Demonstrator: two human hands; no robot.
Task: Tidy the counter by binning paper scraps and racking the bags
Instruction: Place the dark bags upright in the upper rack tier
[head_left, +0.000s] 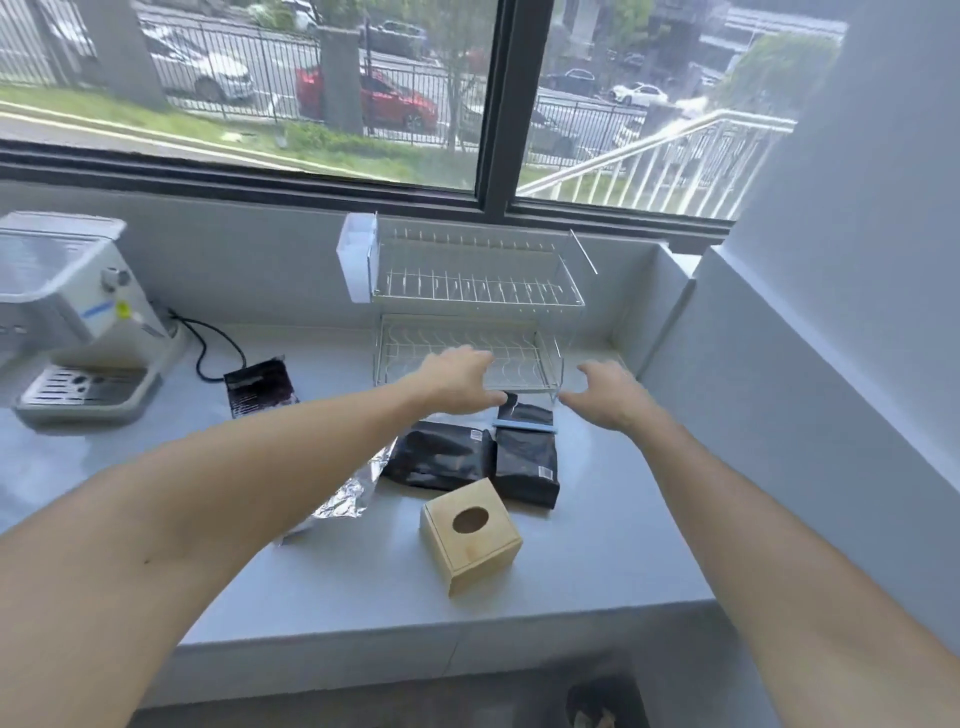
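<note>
A two-tier white wire rack (478, 291) stands at the back of the counter, both tiers bare. Two black bags lie flat in front of it: one (441, 454) on the left, one (527, 465) on the right with a blue clip across its top. A third black bag (258, 387) lies further left. A crumpled silver foil bag (345, 499) is partly hidden under my left forearm. My left hand (460, 379) hovers at the rack's lower front edge, fingers apart. My right hand (608, 395) is open just right of the clipped bag.
A wooden tissue box (470, 535) sits near the counter's front edge. A white coffee machine (72, 322) with a black cable stands at the far left. A dark bin (605, 701) is on the floor below. A wall closes off the right side.
</note>
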